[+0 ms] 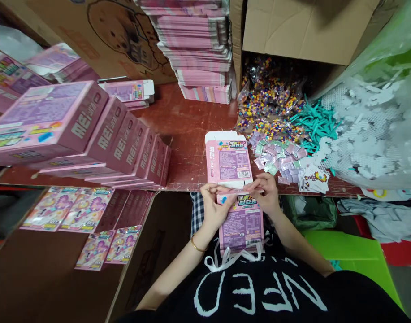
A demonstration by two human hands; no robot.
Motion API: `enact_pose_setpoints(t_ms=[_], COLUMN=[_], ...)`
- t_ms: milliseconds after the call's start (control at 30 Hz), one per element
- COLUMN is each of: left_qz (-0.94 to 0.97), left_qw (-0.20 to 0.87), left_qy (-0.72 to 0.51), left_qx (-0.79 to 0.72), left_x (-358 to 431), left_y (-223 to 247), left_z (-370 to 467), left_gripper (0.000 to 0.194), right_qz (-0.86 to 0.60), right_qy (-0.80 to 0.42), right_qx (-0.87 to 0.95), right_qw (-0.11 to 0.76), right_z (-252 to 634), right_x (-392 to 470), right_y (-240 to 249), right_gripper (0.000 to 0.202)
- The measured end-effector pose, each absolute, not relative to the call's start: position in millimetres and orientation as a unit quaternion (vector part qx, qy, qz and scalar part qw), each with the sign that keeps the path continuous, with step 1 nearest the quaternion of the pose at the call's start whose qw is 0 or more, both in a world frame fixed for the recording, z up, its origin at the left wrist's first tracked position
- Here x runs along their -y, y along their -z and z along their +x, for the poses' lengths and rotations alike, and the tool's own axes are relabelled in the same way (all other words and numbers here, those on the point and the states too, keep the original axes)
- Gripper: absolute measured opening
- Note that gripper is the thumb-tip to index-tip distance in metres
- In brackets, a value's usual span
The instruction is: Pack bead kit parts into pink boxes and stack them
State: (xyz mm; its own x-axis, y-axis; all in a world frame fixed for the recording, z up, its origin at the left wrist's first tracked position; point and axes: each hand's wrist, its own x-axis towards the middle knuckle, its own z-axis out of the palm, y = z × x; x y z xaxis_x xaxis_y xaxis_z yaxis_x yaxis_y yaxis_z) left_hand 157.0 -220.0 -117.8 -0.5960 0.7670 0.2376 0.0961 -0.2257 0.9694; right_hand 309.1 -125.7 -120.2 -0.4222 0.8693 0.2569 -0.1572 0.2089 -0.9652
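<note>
Left fingers (210,188) and right fingers (263,181), nearly closed, pinch the upper end of a pink box (240,226).

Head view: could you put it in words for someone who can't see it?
A person's left hand and right hand hold a pink box by its far end, before a reddish table. There lie a second box, bagged colorful beads and teal pieces; stacked pink boxes stand at left.

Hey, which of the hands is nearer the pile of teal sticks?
Right. The right hand is below and left of the teal sticks in view; the left hand is farther left, at the held pink box.
</note>
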Motion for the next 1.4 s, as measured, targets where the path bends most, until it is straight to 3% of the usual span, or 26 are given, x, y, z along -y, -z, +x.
enact_pose_setpoints(t_ms=[200, 433, 467, 567, 600, 633, 700, 767, 833, 900, 933, 1033, 1067, 1133, 1233, 1300, 1400], left_qz=[0.373, 0.427, 0.424, 0.366, 0.326, 0.286, 0.249, 0.331, 0.492, 0.64, 0.699, 0.801, 0.807, 0.781, 0.698, 0.659, 0.629], left_qw=[0.266, 0.246, 0.243, 0.193, 0.168, 0.15, 0.135, 0.106, 0.025, -0.039, -0.03, 0.107, 0.151, 0.2, 0.248, 0.282, 0.315], left_qy=[-0.626, -0.627, -0.631, -0.683, -0.714, -0.742, -0.77, -0.735, -0.652, -0.554, -0.507, -0.402, -0.388, -0.39, -0.37, -0.335, -0.303], left_qx=[-0.631, -0.603, -0.602, -0.601, -0.596, -0.587, -0.572, -0.581, -0.577, -0.531, -0.503, -0.43, -0.42, -0.444, -0.56, -0.612, -0.643], left_x=[217, 225, 224, 220, 219, 218, 219, 221, 223, 225, 225, 225, 225, 227, 230, 229, 222], left_y=[108, 118, 117, 107, 104, 101, 96, 90, 81, 71, 67, 61, 63, 69, 79, 81, 80], left_z=[147, 154, 151, 132, 124, 116, 103, 97, 100, 110, 116, 132, 135, 137, 135, 136, 141], left_gripper=[0.02, 0.029, 0.028, 0.023, 0.024, 0.026, 0.033, 0.046, 0.081, 0.107, 0.105, 0.067, 0.06, 0.062, 0.074, 0.078, 0.078], right_qz=[-0.295, -0.236, -0.228, -0.207, -0.201, -0.199, -0.222, -0.266, -0.273, -0.202, -0.144, -0.02, -0.042, -0.196, -0.451, -0.508, -0.502], right_qy=[-0.646, -0.593, -0.586, -0.619, -0.637, -0.65, -0.662, -0.667, -0.681, -0.726, -0.757, -0.798, -0.787, -0.703, -0.461, -0.383, -0.392], right_qx=[0.624, 0.704, 0.713, 0.709, 0.706, 0.705, 0.693, 0.648, 0.592, 0.581, 0.587, 0.6, 0.613, 0.672, 0.732, 0.742, 0.742], right_qw=[0.327, 0.312, 0.311, 0.268, 0.236, 0.202, 0.181, 0.253, 0.335, 0.307, 0.247, 0.057, 0.051, 0.123, 0.218, 0.212, 0.212], right_z=[315, 331, 334, 349, 356, 364, 378, 386, 386, 378, 372, 363, 365, 377, 399, 409, 409], right_x=[99, 108, 112, 117, 117, 116, 112, 106, 103, 104, 105, 100, 93, 71, 30, 9, -10], right_y=[97, 106, 106, 99, 97, 94, 90, 87, 84, 83, 82, 88, 92, 104, 127, 141, 151], right_gripper=[0.024, 0.015, 0.023, 0.092, 0.105, 0.104, 0.07, 0.042, 0.039, 0.044, 0.047, 0.057, 0.057, 0.046, 0.013, 0.016, 0.02])
